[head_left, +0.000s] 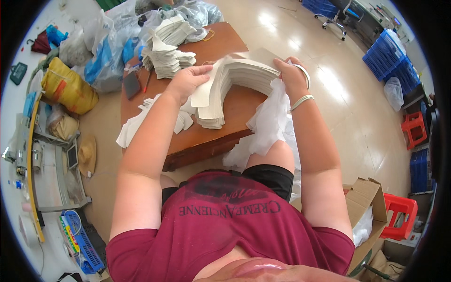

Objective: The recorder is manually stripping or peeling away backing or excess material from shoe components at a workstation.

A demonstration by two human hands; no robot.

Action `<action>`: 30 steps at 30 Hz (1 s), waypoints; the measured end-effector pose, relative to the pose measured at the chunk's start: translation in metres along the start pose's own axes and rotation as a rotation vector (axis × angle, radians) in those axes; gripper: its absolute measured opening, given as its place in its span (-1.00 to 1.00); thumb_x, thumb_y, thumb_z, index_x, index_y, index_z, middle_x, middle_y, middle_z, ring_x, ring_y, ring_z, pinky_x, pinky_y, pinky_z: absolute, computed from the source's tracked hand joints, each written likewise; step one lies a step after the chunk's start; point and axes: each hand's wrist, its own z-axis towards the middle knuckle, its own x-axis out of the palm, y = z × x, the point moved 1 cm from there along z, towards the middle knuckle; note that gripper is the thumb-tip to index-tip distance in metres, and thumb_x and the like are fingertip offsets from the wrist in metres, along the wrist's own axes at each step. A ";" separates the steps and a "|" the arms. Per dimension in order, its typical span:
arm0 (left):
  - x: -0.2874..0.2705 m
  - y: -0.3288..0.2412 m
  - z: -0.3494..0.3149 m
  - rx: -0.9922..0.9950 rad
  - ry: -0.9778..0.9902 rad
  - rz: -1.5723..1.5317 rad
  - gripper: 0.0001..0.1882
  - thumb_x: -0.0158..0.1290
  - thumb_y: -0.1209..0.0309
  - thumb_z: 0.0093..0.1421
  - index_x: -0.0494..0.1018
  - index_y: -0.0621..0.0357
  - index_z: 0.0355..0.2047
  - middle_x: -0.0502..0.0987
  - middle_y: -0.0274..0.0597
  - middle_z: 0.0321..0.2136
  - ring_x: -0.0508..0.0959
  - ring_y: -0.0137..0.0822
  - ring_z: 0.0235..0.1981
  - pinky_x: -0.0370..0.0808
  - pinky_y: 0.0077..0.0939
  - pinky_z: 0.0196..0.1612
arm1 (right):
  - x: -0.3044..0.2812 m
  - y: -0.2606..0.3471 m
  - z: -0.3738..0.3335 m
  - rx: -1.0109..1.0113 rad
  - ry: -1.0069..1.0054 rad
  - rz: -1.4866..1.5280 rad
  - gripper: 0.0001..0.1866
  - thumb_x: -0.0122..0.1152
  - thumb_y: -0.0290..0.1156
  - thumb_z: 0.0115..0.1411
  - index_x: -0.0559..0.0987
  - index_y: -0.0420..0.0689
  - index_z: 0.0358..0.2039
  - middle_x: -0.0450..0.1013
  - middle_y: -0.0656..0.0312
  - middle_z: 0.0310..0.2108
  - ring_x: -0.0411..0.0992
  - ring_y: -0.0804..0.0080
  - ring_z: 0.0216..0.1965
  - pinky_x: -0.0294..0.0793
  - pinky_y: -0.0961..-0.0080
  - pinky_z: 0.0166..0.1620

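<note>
Bent stack of white cut sheets (235, 82), held over wooden table (225, 42). Left hand (187, 81): fingers curled, gripping near end of stack. Right hand (291, 75): fingers closed around far end. Second white pile (167, 54) behind, on table. White cloth (270, 124) draped at right edge.

Cut-piece stack (235, 82) on table (206, 136); another stack (167, 54) behind, probably touching bags (108, 51).
</note>
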 end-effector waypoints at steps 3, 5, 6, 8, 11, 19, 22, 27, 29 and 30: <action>0.006 0.002 0.001 -0.035 -0.057 0.112 -0.62 0.12 0.48 0.23 0.49 0.19 0.07 0.59 -0.23 -0.16 0.55 -0.51 -0.23 0.49 -0.60 -0.16 | 0.008 -0.001 0.005 0.046 -0.063 -0.059 -0.67 0.27 -0.26 0.03 0.53 -0.25 -0.29 0.47 0.13 -0.43 0.44 0.37 -0.46 0.44 0.40 -0.32; 0.015 -0.002 -0.002 -0.019 -0.081 0.317 -0.63 0.11 0.48 0.22 0.50 0.21 0.05 0.59 -0.24 -0.15 0.55 -0.51 -0.22 0.48 -0.59 -0.13 | 0.004 -0.010 0.012 0.041 -0.085 -0.110 -0.63 0.27 -0.25 0.03 0.53 -0.27 -0.25 0.49 0.11 -0.39 0.46 0.35 -0.43 0.46 0.39 -0.29; 0.020 -0.005 -0.005 -0.003 -0.070 0.373 -0.64 0.12 0.44 0.22 0.51 0.25 0.03 0.60 -0.19 -0.14 0.55 -0.47 -0.20 0.48 -0.57 -0.10 | 0.002 -0.013 0.015 0.036 -0.108 -0.161 -0.60 0.27 -0.25 0.03 0.53 -0.29 -0.20 0.50 0.09 -0.36 0.48 0.33 -0.40 0.47 0.38 -0.25; 0.019 -0.006 -0.007 0.035 -0.075 0.489 -0.62 0.14 0.40 0.20 0.52 0.20 0.03 0.59 -0.15 -0.13 0.56 -0.41 -0.18 0.48 -0.53 -0.07 | 0.002 -0.006 0.009 0.054 -0.105 -0.189 -0.59 0.27 -0.24 0.04 0.53 -0.29 -0.20 0.50 0.08 -0.36 0.48 0.33 -0.38 0.47 0.38 -0.23; 0.016 -0.004 -0.005 0.126 -0.087 0.832 -0.59 0.18 0.31 0.16 0.53 0.10 0.03 0.55 -0.08 -0.09 0.57 -0.27 -0.13 0.48 -0.45 -0.03 | -0.002 -0.014 0.009 0.034 -0.180 -0.254 -0.59 0.30 -0.21 0.04 0.53 -0.29 -0.23 0.49 0.09 -0.37 0.48 0.33 -0.36 0.46 0.39 -0.22; -0.067 0.019 -0.064 0.315 -0.448 1.041 -0.64 0.15 0.24 0.17 0.58 0.08 -0.04 0.53 -0.01 -0.09 0.57 -0.15 -0.10 0.48 -0.37 0.00 | -0.014 -0.001 -0.087 -0.284 0.141 -0.097 -0.80 0.30 -0.36 0.12 0.53 -0.23 -0.47 0.52 0.15 -0.37 0.49 0.35 -0.32 0.45 0.48 -0.22; -0.152 0.046 -0.097 0.174 -0.663 0.743 -0.67 0.10 0.32 0.25 0.54 0.26 -0.05 0.61 -0.14 -0.18 0.57 -0.35 -0.21 0.49 -0.51 -0.08 | -0.015 -0.010 -0.146 -0.656 0.636 0.019 -0.86 0.32 -0.58 0.05 0.49 -0.19 -0.52 0.53 0.13 -0.35 0.51 0.33 -0.31 0.48 0.45 -0.21; -0.205 0.079 -0.128 -0.059 -0.880 0.955 -0.70 0.09 0.35 0.23 0.56 0.18 -0.05 0.63 -0.09 -0.14 0.61 -0.28 -0.11 0.48 -0.44 -0.03 | 0.009 0.014 -0.217 -0.530 1.132 -0.187 -0.83 0.37 -0.56 -0.01 0.49 -0.19 -0.51 0.54 0.07 -0.29 0.53 0.18 -0.28 0.53 0.41 -0.26; -0.194 0.081 -0.118 -0.122 -0.799 1.079 -0.70 0.10 0.32 0.19 0.58 0.08 -0.07 0.62 -0.09 -0.14 0.60 -0.17 -0.09 0.48 -0.33 0.00 | 0.031 0.003 -0.227 -0.555 1.259 0.048 -0.86 0.32 -0.56 0.05 0.49 -0.20 -0.46 0.52 0.05 -0.24 0.52 0.17 -0.23 0.52 0.40 -0.21; -0.191 0.086 -0.112 -0.076 -0.768 1.136 -0.69 0.11 0.29 0.18 0.58 0.08 -0.08 0.62 -0.10 -0.14 0.60 -0.15 -0.09 0.49 -0.30 -0.01 | 0.041 -0.008 -0.233 -0.557 1.279 0.096 -0.87 0.31 -0.57 0.07 0.49 -0.20 -0.45 0.51 0.04 -0.22 0.51 0.17 -0.22 0.51 0.39 -0.18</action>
